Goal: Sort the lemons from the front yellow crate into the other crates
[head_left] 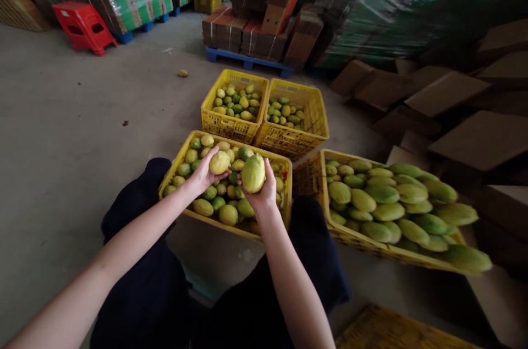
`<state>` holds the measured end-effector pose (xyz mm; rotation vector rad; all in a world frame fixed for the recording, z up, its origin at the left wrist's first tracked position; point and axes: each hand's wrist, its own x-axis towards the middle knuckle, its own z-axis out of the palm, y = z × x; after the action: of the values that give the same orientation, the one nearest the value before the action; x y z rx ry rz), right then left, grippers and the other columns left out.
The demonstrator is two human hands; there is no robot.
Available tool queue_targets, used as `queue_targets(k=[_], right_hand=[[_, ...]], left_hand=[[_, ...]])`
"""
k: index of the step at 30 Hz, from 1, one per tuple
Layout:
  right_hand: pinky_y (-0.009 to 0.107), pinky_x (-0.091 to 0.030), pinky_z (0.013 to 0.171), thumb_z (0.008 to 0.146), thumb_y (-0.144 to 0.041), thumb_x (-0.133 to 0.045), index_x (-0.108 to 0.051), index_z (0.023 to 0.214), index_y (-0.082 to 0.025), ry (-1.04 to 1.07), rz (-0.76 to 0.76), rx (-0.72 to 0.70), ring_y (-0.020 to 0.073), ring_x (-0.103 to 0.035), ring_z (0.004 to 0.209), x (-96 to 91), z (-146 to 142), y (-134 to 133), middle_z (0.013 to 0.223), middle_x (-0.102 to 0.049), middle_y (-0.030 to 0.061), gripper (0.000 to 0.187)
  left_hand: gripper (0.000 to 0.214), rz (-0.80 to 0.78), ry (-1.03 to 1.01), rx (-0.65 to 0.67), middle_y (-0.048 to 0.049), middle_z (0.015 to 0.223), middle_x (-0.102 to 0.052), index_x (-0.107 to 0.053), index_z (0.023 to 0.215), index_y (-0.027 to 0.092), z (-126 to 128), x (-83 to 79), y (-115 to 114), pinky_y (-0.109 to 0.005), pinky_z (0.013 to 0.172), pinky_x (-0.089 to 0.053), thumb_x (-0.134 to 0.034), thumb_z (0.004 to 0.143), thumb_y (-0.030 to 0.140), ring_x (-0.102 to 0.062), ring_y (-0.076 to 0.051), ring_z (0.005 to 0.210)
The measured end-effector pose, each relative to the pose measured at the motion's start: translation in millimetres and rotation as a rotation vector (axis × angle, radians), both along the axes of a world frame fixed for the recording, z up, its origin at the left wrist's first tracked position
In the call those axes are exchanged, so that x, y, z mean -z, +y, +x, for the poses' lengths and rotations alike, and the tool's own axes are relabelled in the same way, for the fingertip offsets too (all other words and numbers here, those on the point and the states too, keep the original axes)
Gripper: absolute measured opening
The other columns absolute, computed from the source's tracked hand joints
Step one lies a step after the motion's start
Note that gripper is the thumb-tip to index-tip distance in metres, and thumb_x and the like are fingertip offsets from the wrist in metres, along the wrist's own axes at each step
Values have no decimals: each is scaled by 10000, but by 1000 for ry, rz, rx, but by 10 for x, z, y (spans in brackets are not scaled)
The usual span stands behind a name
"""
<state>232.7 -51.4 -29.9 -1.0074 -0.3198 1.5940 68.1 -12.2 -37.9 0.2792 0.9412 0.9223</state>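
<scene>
Between my knees stands a yellow plastic crate (172, 174) full of green and yellow lemons (228, 215). Over it, my left hand (203, 174) has its fingers curled round a yellow-green lemon (219, 162). My right hand (266, 195) grips a larger, bumpy yellow-green lemon (253, 173) from below and the right side. The two held lemons are close together but apart, both raised above the fruit in the crate. Parts of the fingers are hidden behind the lemons.
Two more yellow crates (231, 131) (315, 109) with lemons stand beyond. At the right, another crate (325, 184) is heaped with lemons. Cardboard boxes (449, 93) lie farther right. A blue pallet (247, 60) bears flattened cartons; a red stool (84, 24) stands far left.
</scene>
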Motion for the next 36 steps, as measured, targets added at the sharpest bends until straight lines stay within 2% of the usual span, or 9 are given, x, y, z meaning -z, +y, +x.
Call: queue_targets(k=[7,12,16,18,23,26,30,33,36], right_hand=[[384,-585,589,792,-646,-574,-668,836,-226,40,-29,-47,232,-676,624,75,4,-2,740,-718,57,433],[363,-606,617,828,-642,-583,-672,888,-214,80,-29,-29,227,-711,698,32,12,-2,773,-731,53,442],[321,-606,586,781,-502,-681,-671,902,-212,90,1,-47,211,-717,700,-13,16,-5,782,-750,52,314],[335,-611,578,757,-474,-695,-672,908,-216,94,15,-44,226,-723,712,-15,13,-8,799,-761,59,300],[427,-647,708,726,-421,-679,-663,898,-215,116,63,-36,245,-729,761,-5,21,-23,801,-765,57,269],[479,-649,763,730,-435,-656,-656,915,-208,144,99,-52,270,-740,815,-22,43,-22,817,-764,70,293],[432,-660,759,735,-361,-668,-656,896,-202,213,32,18,260,-752,835,-62,74,-5,806,-763,59,227],[391,-664,759,758,-290,-689,-641,896,-203,250,-38,45,226,-754,791,-79,94,-12,793,-757,35,170],[382,-665,730,810,-332,-678,-640,937,-183,309,-91,0,224,-747,753,-91,102,-36,802,-752,64,199]], left_hand=[[508,-28,-104,40,-111,873,-760,-628,1278,165,-62,211,61,-272,484,-539,-660,887,487,-718,-223,655],[526,-13,-83,-12,-119,973,-768,-601,1301,166,-1,66,14,-282,561,-601,-642,903,508,-763,-259,830],[429,52,-74,-14,-103,1007,-771,-594,1281,162,49,-88,-48,-230,568,-597,-660,876,287,-763,-225,859],[457,75,-84,-30,-106,1050,-770,-580,1300,156,61,-113,-64,-255,638,-624,-620,847,199,-761,-232,901],[568,86,-154,-14,-133,1138,-755,-530,1396,148,61,-73,-45,-362,768,-645,-540,830,197,-749,-273,977],[520,60,-151,29,-151,1104,-752,-538,1398,128,60,-52,-41,-311,712,-623,-536,891,244,-743,-253,935],[463,30,-136,67,-143,999,-741,-599,1328,140,65,-29,-87,-269,682,-594,-532,977,434,-706,-202,791],[544,10,-132,64,-126,901,-717,-636,1248,142,67,-12,-122,-259,671,-585,-494,976,591,-669,-187,736],[592,14,-96,58,-107,831,-696,-653,1200,160,76,-15,-132,-279,640,-580,-515,935,671,-643,-196,700]])
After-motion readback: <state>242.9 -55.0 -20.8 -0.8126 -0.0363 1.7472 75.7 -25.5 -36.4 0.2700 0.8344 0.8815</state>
